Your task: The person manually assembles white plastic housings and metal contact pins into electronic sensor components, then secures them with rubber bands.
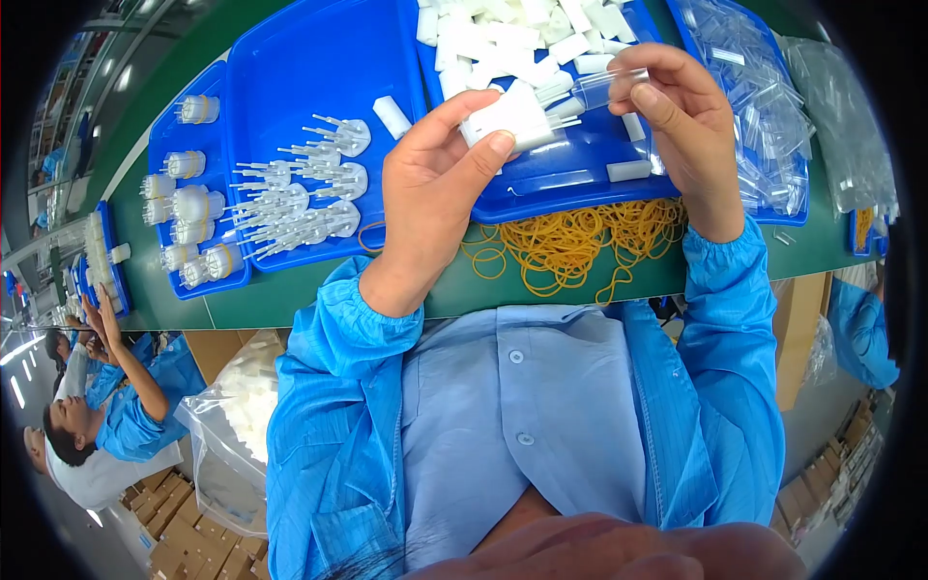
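My left hand (425,184) is closed around white plastic pieces (507,121), pinching them between thumb and fingers. Thin pale prongs (565,122) stick out of their right side. In my right hand (688,126), thumb and fingers pinch a clear plastic tube (601,90). The tube's left end is at the prongs; whether it has slid over any of them I cannot tell. Beneath both hands is a blue tray (522,200) with a heap of white cylinders (493,43). Yellow rubber bands (580,246) lie in a pile just in front of that tray.
At left, one blue tray (290,68) holds several pronged white parts (314,188); a narrower tray (158,235) holds banded white bundles (198,203). Clear tubes (764,126) fill the right tray, beside a plastic bag (836,116). Other people (145,406) work at far left.
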Demonstrator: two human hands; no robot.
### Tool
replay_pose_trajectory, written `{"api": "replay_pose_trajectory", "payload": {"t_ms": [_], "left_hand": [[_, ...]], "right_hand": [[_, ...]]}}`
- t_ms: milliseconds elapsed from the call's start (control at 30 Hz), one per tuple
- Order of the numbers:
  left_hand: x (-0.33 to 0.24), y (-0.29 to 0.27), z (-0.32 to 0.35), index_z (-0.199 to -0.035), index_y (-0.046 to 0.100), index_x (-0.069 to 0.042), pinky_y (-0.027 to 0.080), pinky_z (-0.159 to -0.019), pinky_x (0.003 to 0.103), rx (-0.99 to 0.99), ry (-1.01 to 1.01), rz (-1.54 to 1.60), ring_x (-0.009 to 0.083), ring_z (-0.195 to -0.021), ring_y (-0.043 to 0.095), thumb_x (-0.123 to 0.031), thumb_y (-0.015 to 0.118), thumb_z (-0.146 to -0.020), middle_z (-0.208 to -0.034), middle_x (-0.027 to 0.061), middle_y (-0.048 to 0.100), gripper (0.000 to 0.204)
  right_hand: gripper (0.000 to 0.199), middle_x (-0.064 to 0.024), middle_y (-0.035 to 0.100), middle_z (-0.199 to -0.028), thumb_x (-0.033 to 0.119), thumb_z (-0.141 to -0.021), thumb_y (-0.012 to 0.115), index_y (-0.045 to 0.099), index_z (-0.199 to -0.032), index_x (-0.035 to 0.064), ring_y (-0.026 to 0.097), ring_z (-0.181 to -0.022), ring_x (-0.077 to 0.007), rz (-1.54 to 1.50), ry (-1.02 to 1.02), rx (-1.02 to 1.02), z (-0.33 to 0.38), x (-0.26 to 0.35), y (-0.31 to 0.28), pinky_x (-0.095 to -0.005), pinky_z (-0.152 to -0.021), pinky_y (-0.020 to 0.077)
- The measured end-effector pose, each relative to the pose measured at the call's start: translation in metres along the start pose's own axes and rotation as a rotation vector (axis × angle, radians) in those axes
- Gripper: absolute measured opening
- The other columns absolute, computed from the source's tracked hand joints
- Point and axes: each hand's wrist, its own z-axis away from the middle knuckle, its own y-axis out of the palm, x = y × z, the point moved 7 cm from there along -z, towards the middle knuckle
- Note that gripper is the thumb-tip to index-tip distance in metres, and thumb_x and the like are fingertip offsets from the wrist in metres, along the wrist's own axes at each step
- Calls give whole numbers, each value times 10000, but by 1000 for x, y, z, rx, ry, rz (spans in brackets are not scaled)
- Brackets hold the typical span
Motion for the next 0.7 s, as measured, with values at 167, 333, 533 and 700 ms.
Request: {"api": "replay_pose_trajectory", "payload": {"t_ms": [167,333,533,700], "left_hand": [[-1,1,-1,-1243,528,29,542,-859,345,7,23,-11,234,-1037,617,-36,631,-878,-1146,179,609,386],[-2,4,0,-1243,531,28,481,-883,265,15,16,30,169,-1051,582,11,635,-871,-1135,143,619,386],[-3,5,2,-1248,527,25,473,-902,266,43,53,-13,172,-1077,569,22,637,-866,-1180,147,593,397],[-3,5,2,-1245,530,22,477,-898,264,41,41,-29,171,-1072,572,20,638,-866,-1173,143,595,394]], "right_hand": [[248,-109,657,-1014,65,-882,626,618,-1116,-16,647,-874,-156,124,60,-102,4,4,-2,-250,-830,511],[254,-89,648,-993,36,-862,645,622,-1111,-14,630,-886,-133,182,43,-57,6,8,8,-241,-826,509],[268,-69,637,-963,0,-837,664,626,-1102,-8,619,-892,-121,214,21,-3,7,8,15,-235,-835,505],[273,-69,641,-963,-9,-825,674,630,-1094,-2,623,-908,-125,196,60,-15,9,6,14,-236,-844,507]]}}
